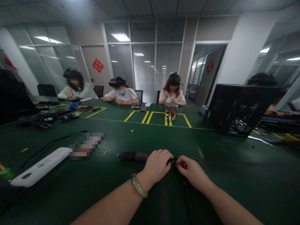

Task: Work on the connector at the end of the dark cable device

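Note:
A dark electric screwdriver [138,156] lies nearly level over the green table, its narrow black tip pointing left. My left hand [156,164], with a jade-like bangle [139,185] at the wrist, is closed around the rear of its body. At the tool's right end, the fingers of my right hand [192,171] pinch a small black part, perhaps the cord's plug; the fingers hide its shape. A dark cord [186,195] runs down from near my right hand toward me.
To the left is a white power strip [42,167] beside a blurred-out object. A black computer case [241,109] stands on the right. Cables and tools [51,117] lie at far left. Across the table [117,131], several people sit, one behind a metal box with coloured wires [172,109].

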Demonstrator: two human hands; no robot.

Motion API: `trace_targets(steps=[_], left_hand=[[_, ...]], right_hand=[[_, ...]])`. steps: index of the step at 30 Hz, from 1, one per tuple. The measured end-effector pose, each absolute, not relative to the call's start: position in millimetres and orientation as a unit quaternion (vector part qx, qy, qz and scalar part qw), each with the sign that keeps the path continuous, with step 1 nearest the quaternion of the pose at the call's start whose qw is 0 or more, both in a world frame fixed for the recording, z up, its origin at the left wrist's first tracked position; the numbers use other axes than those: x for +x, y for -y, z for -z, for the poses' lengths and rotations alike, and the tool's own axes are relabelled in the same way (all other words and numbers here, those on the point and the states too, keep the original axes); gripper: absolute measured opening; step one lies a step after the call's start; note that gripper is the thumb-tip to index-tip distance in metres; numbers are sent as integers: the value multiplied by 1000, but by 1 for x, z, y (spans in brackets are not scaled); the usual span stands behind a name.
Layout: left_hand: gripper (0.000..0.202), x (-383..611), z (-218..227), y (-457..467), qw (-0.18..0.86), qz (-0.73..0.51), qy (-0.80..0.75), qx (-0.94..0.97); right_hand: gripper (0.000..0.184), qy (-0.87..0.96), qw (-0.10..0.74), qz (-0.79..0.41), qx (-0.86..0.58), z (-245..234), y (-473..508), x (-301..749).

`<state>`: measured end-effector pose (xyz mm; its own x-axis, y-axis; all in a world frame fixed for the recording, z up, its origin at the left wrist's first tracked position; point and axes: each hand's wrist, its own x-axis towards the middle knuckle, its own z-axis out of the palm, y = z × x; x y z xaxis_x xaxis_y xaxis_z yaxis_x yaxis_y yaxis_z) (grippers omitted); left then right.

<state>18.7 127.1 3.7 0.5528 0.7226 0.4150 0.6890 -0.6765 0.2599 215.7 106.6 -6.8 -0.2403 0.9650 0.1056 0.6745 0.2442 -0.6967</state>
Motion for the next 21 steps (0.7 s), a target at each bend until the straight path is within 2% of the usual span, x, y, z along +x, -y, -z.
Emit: trace_targets(steps=[11, 21], left_hand=[[16, 21, -3, -127, 36, -255, -408, 876], [16, 21, -4, -127, 14, -240, -405, 882]], right_hand=[[3, 726, 259, -226, -596, 7, -108, 213], [6, 721, 285, -271, -570, 9, -110, 215]])
